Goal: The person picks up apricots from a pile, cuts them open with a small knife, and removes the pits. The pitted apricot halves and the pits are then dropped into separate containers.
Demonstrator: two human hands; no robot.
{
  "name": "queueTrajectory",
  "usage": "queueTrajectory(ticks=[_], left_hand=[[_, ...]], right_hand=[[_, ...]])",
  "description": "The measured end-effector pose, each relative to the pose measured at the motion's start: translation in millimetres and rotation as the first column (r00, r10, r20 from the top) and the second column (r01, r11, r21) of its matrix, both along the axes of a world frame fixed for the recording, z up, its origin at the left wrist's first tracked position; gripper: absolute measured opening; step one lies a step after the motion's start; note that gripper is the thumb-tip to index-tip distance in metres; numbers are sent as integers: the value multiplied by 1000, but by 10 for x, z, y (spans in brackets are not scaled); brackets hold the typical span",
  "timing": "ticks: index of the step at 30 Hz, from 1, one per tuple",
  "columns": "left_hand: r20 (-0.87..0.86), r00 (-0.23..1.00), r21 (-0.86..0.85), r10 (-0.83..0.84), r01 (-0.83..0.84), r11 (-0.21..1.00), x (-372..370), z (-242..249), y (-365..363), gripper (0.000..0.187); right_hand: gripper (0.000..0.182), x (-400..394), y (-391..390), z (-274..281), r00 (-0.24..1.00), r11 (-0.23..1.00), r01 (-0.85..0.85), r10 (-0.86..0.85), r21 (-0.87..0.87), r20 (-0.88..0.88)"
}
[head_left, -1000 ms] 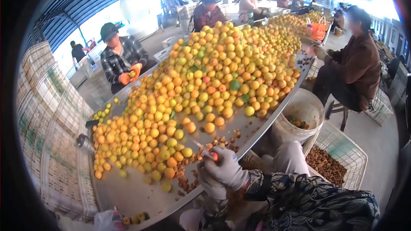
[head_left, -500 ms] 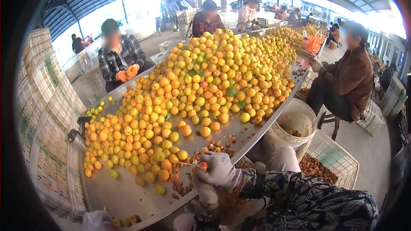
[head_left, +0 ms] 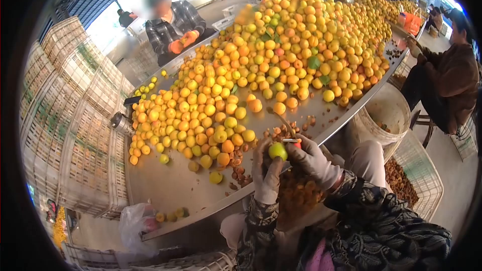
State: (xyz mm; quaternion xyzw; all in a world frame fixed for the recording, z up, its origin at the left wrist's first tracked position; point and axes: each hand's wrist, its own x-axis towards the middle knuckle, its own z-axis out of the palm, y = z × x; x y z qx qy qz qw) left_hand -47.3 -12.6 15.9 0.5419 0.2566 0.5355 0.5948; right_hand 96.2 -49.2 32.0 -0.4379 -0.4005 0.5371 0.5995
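Note:
My left hand, in a pale glove, is closed round a green-yellow apricot over the metal table's near edge. Close beside it on the right, my gloved right hand grips a small red-handled knife, its tip end near the fruit. Most of the handle is hidden by the fingers. A thin curved brown strip shows just beyond the knife; what it is I cannot make out. Brown scraps lie on the table by my hands, in front of a big heap of apricots.
Stacked plastic crates stand at the left. A white bucket and a crate of brown pieces are on the right. A clear plastic bag hangs at the near left corner. Several people sit round the table, one in plaid opposite.
The view has tilted down and turned left. My left hand has risen to the table edge and now shows a green-yellow apricot. The right hand still holds the knife, beside that fruit.

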Motion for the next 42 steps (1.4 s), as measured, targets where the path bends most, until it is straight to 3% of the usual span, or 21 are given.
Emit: queueTrajectory(ticks=[1,3,4,8,15,17,19,20,22,24,25,26,27,29,30,32,34,37,39,41,42], left_hand=[[-13,1000,-11,-3,2,1000,-12,-36,5,47],[-327,943,288,64,35,957,-27,-117,45,48],[-359,927,345,112,21,938,-8,-116,53,49],[-300,953,216,27,41,976,47,-89,3,49],[-337,942,346,-3,126,930,67,-44,5,51],[-374,927,387,15,141,911,74,-32,-2,49],[-250,968,123,-28,60,991,102,-37,-34,45],[-251,968,125,-29,62,990,114,-63,-25,45],[-198,962,-6,-188,191,982,121,-152,22,45],[-295,949,100,-114,149,984,89,-209,54,46],[-380,925,206,-33,119,971,79,-223,62,47],[-381,924,204,-33,119,972,75,-228,60,47],[-349,937,138,-15,67,988,72,-232,51,46],[-322,947,66,5,18,998,82,-232,36,46],[-258,965,64,36,-20,998,103,-228,25,45],[-203,977,56,70,-60,997,76,-261,22,45],[-466,865,340,184,-17,940,24,-365,59,46],[-550,830,184,89,16,983,24,-449,12,48],[-604,772,292,200,-20,956,-5,-657,55,50],[-485,874,111,29,28,993,-22,-694,93,52],[-485,874,111,29,28,993,-24,-667,88,52]], right_hand=[[36,36,-58,-19,996,999,-35,31,-36,-88],[36,101,-108,-115,990,998,-46,40,-41,-132],[37,133,-123,-150,985,998,-63,57,-32,-164],[37,225,-183,-158,980,992,-125,118,-33,-161],[43,346,-256,79,978,962,-180,152,-206,-145],[48,368,-263,108,964,966,-211,181,-148,-193],[50,340,-203,-109,973,985,-164,154,-46,-174],[53,331,-169,-195,979,991,-121,128,54,-156],[54,368,-141,-250,979,985,-147,158,94,-131],[55,376,-102,-396,976,976,-174,189,133,-107],[52,339,-82,-508,994,983,-107,106,147,17],[51,332,-87,-596,990,985,-41,18,169,138],[51,373,-113,-662,991,985,-41,19,165,136],[53,427,-179,-605,912,992,-18,68,-125,404],[48,430,-259,-546,871,1000,6,10,-31,491],[45,425,-381,-490,828,999,19,-37,37,560],[38,385,-475,-361,768,997,13,-62,82,638],[31,403,-583,-317,663,998,-58,68,-39,745],[28,382,-661,-348,642,995,-42,95,-88,761],[25,379,-710,-379,619,991,-23,120,-136,776],[24,380,-712,-403,576,994,-28,102,-105,811]])
